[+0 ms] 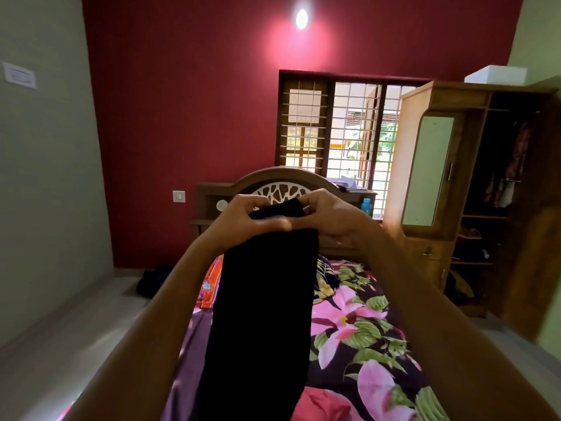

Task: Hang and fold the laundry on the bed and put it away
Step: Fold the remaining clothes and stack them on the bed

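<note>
Both grips clamp the black garment [264,314]'s top edge, left hand [243,218] and right hand [329,215]; it hangs over the bed [373,326].

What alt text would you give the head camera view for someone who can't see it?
The left hand and right hand pinch the top of a long black garment above the floral bed; an open wooden wardrobe stands at right.
</note>
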A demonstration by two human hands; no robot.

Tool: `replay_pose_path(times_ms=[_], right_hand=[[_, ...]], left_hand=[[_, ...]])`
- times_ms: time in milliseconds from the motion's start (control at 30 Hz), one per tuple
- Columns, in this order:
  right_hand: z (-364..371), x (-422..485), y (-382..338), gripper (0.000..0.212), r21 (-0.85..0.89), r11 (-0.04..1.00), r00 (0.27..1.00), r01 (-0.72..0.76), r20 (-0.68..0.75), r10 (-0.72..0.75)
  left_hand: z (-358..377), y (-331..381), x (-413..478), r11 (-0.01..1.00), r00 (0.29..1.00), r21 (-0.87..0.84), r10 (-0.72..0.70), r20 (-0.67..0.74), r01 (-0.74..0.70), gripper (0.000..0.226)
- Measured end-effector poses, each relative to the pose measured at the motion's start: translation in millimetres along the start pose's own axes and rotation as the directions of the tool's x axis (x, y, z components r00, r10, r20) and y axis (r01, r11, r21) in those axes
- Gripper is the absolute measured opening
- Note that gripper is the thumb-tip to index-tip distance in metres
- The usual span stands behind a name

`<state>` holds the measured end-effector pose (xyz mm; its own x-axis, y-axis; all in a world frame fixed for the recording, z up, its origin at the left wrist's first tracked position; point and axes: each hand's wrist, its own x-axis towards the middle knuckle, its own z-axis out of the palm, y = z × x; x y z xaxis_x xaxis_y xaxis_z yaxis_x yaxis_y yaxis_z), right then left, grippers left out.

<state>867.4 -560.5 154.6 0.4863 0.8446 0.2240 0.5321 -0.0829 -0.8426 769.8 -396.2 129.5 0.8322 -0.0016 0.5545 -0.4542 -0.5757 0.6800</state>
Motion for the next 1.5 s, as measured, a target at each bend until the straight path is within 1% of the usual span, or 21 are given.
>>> replay_pose_path(times_ms=[67,167,200,267,367,467,600,700,767,800,833,867,933,1000,1067,1133,1200,1267,1300,1400,1500], right_hand=[[4.4,3.5,2.0,0.017,-0.154,0.988,0.994,0.019,-0.100,-0.035],[11.5,6.1,1.3,0.016,-0.199,0.972,0.952,0.124,-0.252,-0.174],[12.0,6.1,1.6,0.015,-0.210,0.963,0.930,0.168,-0.290,-0.225],[11.8,5.6,3.0,0.016,-0.234,0.944,0.887,0.233,-0.347,-0.305],[5.5,5.0,5.8,0.012,-0.258,0.934,0.833,0.248,-0.436,-0.342],[-11.3,2.5,11.3,0.007,-0.205,0.951,0.762,0.233,-0.568,-0.310],[-40.7,-5.0,27.0,0.016,-0.128,0.970,0.625,0.205,-0.746,-0.231],[-66.3,-15.4,44.3,0.026,-0.034,0.982,0.498,0.185,-0.858,-0.124],[-82.2,-20.0,58.8,0.030,0.041,0.988,0.428,0.151,-0.903,-0.028],[-87.7,-21.8,64.0,0.031,0.091,0.988,0.414,0.129,-0.910,0.029],[-91.3,-23.8,68.0,0.031,0.150,0.983,0.422,0.110,-0.902,0.091],[-93.3,-27.0,70.4,0.029,0.200,0.974,0.461,0.105,-0.878,0.131],[-88.2,-33.2,69.3,0.018,0.300,0.943,0.595,0.142,-0.788,0.161],[-71.7,-35.6,59.0,0.008,0.330,0.933,0.765,0.142,-0.635,0.108],[-53.3,-32.5,51.2,0.012,0.067,0.996,0.898,0.057,-0.440,-0.022],[-34.2,-29.5,44.2,0.019,-0.139,0.989,0.976,0.053,-0.202,-0.081],[-23.4,-27.1,38.9,0.019,-0.202,0.973,0.986,0.111,-0.097,-0.132],[-21.9,-29.8,31.8,0.012,-0.180,0.970,0.972,0.162,-0.143,-0.189],[-23.9,-32.8,28.6,0.009,-0.129,0.976,0.957,0.173,-0.211,-0.198],[-39.8,-44.0,26.4,0.010,0.127,0.969,0.869,0.211,-0.479,-0.126],[-55.8,-53.2,29.7,0.008,0.317,0.909,0.743,0.272,-0.669,0.011]], left_hand=[[3.1,-8.4,2.9,0.992,0.999,0.129,0.017,-0.040,-0.012,0.018],[12.1,-19.3,5.1,0.997,0.986,0.074,0.003,-0.169,0.009,0.040],[14.8,-22.1,5.4,0.998,0.984,0.061,-0.008,-0.178,0.019,0.038],[18.6,-29.3,5.5,0.998,0.990,0.027,-0.044,-0.131,0.048,0.027],[19.3,-45.8,3.1,0.997,0.997,-0.023,-0.070,0.023,0.071,0.025],[20.2,-70.0,-0.1,0.993,0.988,0.058,-0.109,0.112,0.103,0.026],[11.5,-103.3,-6.0,0.919,0.952,0.312,-0.286,0.112,0.240,0.025],[-7.5,-113.8,-12.3,0.908,0.944,0.280,-0.329,0.019,0.311,0.017],[-18.7,-111.1,-13.5,0.926,0.965,0.272,-0.247,-0.089,0.262,0.010],[-23.3,-105.6,-13.6,0.960,0.970,0.171,-0.200,-0.139,0.223,0.015],[-27.8,-99.4,-13.7,0.982,0.964,-0.010,-0.185,-0.191,0.187,0.025],[-31.1,-92.4,-13.2,0.966,0.956,-0.214,-0.190,-0.223,0.142,0.032],[-30.4,-83.3,-6.9,0.912,0.957,-0.395,-0.207,-0.203,0.114,0.028],[-16.1,-75.3,1.2,0.947,0.979,-0.275,-0.192,-0.065,0.167,0.012],[10.0,-70.6,8.7,0.957,0.985,-0.234,-0.161,0.069,0.173,0.051],[38.6,-67.6,16.8,0.949,0.986,-0.288,-0.096,0.136,0.132,0.067],[64.4,-63.2,20.9,0.940,0.986,-0.326,-0.051,0.156,0.100,0.054],[81.0,-59.8,21.7,0.948,0.984,-0.303,-0.045,0.170,0.095,0.030],[84.7,-60.2,20.2,0.951,0.981,-0.294,-0.034,0.191,0.091,0.024],[83.2,-69.8,13.3,0.943,0.952,-0.301,-0.046,0.301,0.140,0.033],[76.7,-83.5,2.0,0.970,0.903,-0.098,-0.168,0.396,0.224,0.035]])
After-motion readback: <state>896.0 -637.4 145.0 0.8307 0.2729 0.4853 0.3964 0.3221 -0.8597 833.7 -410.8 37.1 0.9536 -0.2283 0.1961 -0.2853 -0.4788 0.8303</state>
